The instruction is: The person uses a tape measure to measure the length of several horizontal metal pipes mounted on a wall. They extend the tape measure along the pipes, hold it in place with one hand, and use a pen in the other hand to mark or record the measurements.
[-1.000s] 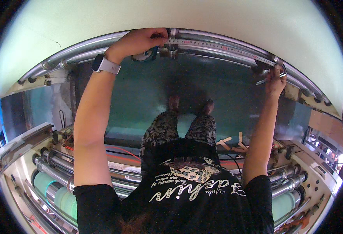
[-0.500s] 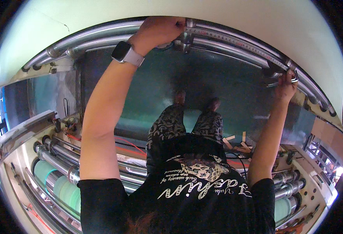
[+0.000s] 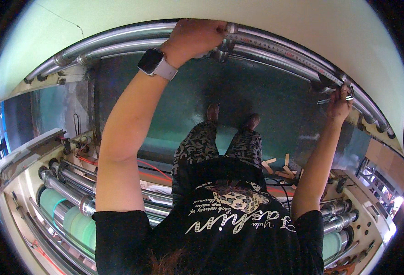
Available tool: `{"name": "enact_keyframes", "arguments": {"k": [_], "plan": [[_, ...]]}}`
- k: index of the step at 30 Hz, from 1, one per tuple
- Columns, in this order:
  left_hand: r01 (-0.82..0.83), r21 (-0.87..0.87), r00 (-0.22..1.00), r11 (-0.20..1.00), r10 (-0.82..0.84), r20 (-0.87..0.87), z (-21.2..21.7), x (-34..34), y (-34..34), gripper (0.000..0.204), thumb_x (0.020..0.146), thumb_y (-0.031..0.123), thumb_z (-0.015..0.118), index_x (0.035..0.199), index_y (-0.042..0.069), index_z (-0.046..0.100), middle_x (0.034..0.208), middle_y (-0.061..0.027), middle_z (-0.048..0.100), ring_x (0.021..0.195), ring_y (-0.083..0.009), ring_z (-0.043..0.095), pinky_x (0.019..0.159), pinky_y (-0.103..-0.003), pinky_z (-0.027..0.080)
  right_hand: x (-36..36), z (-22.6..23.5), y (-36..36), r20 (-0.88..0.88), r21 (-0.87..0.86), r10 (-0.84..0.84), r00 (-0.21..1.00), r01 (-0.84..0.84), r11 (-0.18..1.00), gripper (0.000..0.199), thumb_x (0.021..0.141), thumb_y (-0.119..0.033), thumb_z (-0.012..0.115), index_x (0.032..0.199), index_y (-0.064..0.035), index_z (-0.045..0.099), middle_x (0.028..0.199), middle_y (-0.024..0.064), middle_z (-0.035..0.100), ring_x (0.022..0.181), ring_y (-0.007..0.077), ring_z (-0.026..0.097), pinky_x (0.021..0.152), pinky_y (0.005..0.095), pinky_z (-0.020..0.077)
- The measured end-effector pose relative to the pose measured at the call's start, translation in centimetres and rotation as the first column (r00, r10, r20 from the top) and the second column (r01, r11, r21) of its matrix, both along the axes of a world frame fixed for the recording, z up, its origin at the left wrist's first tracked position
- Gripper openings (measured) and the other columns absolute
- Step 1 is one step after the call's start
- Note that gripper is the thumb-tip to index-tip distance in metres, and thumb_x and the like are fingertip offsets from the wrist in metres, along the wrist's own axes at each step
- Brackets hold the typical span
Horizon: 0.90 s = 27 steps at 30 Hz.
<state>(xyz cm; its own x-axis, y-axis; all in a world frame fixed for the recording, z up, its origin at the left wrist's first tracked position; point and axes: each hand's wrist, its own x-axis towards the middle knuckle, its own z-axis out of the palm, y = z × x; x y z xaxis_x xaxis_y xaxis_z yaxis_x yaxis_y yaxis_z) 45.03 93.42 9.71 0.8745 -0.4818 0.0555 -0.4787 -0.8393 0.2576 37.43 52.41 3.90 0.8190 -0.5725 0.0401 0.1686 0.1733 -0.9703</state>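
A pale steel measuring tape lies stretched along the upper of two metal rollers, its printed side showing. Its left end meets my left hand, whose fingers are closed on it beside a collar on the roller. My right hand is closed near the tape's other end, by a second collar. A bent, shiny metal rod, seemingly a hex key, sticks out from the right fingers on both sides. Whether those fingers also pinch the tape is hard to make out.
A pale machine panel curves above the rollers. Behind me stands another roller frame with green-wrapped rolls and orange hoses. Wood strips lie on the dark green floor near my feet.
My left hand has shifted a little to the right along the roller, and the tape's left end has moved with it. The right hand has moved slightly right and down with the hex key.
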Motion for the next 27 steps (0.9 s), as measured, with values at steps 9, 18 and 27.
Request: {"name": "enact_keyframes", "arguments": {"k": [9, 18, 27], "plan": [[-0.012, -0.052, 1.000, 0.999, 0.010, -0.030, -0.2, 0.2, -0.1, 0.025, 0.078, 0.031, 0.052, 0.093, 0.011, 0.057, 0.090, -0.0107, 0.058, 0.087, -0.0313, 0.053, 0.078, -0.042, 0.042, 0.0, 0.1, 0.0, -0.037, 0.002, -0.031, 0.999, 0.032, 1.000, 0.007, 0.081, -0.012, 0.058, 0.075, -0.0098, 0.056, 0.057, -0.0043, 0.045, 0.046, 0.0047, 0.038, 0.039, 0.0181, 0.0306], [-0.011, -0.075, 0.990, 0.997, 0.021, 0.140, -1.6, 0.5, 0.2, 0.030, 0.078, 0.033, 0.053, 0.099, 0.012, 0.056, 0.095, -0.0116, 0.058, 0.092, -0.0324, 0.053, 0.080, -0.042, 0.042, -0.1, -0.3, -0.7, -0.027, -0.034, 0.008, 1.000, -0.009, 0.999, 0.007, 0.080, -0.013, 0.059, 0.074, -0.0109, 0.056, 0.061, -0.0042, 0.049, 0.050, 0.0042, 0.041, 0.041, 0.0175, 0.0331], [0.006, -0.064, 0.978, 0.998, 0.008, 0.209, -1.9, 0.6, 0.1, 0.031, 0.080, 0.035, 0.048, 0.098, 0.011, 0.057, 0.095, -0.0123, 0.058, 0.089, -0.0330, 0.053, 0.077, -0.043, 0.043, 0.1, 0.1, -0.7, -0.071, -0.030, -0.014, 0.997, 0.012, 0.999, 0.006, 0.080, -0.012, 0.060, 0.075, -0.0108, 0.056, 0.061, -0.0038, 0.049, 0.049, 0.0050, 0.041, 0.042, 0.0184, 0.0329]]}}
